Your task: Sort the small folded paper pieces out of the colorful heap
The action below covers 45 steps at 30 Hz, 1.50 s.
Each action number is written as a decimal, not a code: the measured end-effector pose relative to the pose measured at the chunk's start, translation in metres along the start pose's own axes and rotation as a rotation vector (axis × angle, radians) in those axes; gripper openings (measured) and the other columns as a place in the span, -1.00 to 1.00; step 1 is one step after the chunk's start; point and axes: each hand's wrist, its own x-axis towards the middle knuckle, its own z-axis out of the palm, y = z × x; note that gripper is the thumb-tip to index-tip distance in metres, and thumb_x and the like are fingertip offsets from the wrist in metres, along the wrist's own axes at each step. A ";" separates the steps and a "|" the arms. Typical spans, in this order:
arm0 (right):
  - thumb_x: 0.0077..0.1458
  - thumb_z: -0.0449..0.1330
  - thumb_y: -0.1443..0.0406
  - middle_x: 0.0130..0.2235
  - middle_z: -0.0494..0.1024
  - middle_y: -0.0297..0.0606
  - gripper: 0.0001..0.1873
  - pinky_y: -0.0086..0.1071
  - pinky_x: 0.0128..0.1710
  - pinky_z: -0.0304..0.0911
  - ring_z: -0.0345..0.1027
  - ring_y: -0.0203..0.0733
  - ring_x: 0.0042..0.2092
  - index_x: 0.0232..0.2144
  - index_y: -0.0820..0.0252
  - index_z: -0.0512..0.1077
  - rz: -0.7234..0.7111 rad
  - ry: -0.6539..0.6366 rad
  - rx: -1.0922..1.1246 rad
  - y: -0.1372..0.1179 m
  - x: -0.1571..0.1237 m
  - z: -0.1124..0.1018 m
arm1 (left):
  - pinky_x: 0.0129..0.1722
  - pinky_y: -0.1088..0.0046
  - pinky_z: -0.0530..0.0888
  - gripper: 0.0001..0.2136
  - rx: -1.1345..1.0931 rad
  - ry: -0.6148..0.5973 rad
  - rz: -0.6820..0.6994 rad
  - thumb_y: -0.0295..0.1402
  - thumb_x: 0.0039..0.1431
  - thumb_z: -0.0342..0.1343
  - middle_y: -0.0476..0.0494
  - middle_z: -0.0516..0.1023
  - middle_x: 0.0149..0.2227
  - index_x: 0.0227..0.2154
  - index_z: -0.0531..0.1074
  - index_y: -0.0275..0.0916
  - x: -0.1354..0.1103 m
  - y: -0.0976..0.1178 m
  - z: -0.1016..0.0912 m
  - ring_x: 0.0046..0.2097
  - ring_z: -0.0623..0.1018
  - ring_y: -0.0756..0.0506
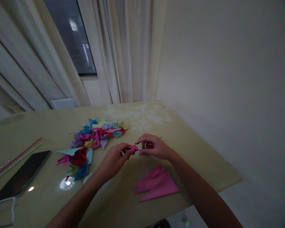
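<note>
Both my hands meet above the middle of the yellow-green table (199,158). My left hand (115,158) pinches the end of a small pink folded paper piece (133,147). My right hand (153,148) is closed on the other end, with bits of red and blue paper showing between its fingers. A larger pink folded paper (156,184) lies flat on the table just in front of my hands. A heap of several coloured folded paper pieces (92,139) lies to the left of my hands.
A dark phone (22,175) with a white cable (7,205) lies at the left front. Thin pink and green sticks (16,158) lie beside it. The table's right edge drops off near my right arm. Curtains and a window stand behind.
</note>
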 end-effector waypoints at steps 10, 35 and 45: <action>0.30 0.32 0.14 -0.32 0.58 -0.25 -0.77 -0.38 -0.32 0.28 0.39 -0.24 -0.36 -0.25 0.19 0.64 0.028 0.242 -0.327 0.016 0.000 -0.013 | -0.05 0.27 0.47 -0.64 0.352 0.129 0.011 -0.12 0.42 -0.05 -0.23 0.68 -0.16 -0.20 0.60 -0.21 0.063 -0.031 -0.026 -0.09 0.61 -0.23; 0.44 0.07 0.08 0.24 0.50 0.00 -0.57 0.05 0.33 0.13 0.30 0.10 0.29 0.16 0.13 0.53 0.206 0.204 -0.550 0.046 -0.005 -0.027 | 0.12 0.12 0.43 -0.73 0.540 0.101 0.045 -0.37 0.42 0.00 -0.35 0.57 0.14 0.05 0.51 -0.24 0.086 -0.065 -0.007 0.16 0.51 -0.31; 0.46 0.01 -0.04 0.05 0.65 -0.05 -0.49 -0.16 0.09 0.34 0.51 0.02 0.06 0.07 0.14 0.58 0.246 0.128 -0.424 0.028 -0.006 -0.036 | -0.07 0.26 0.53 -0.78 0.257 -0.138 0.122 -0.17 0.34 0.11 -0.18 0.63 -0.18 -0.21 0.55 -0.18 0.093 -0.083 -0.029 -0.13 0.61 -0.19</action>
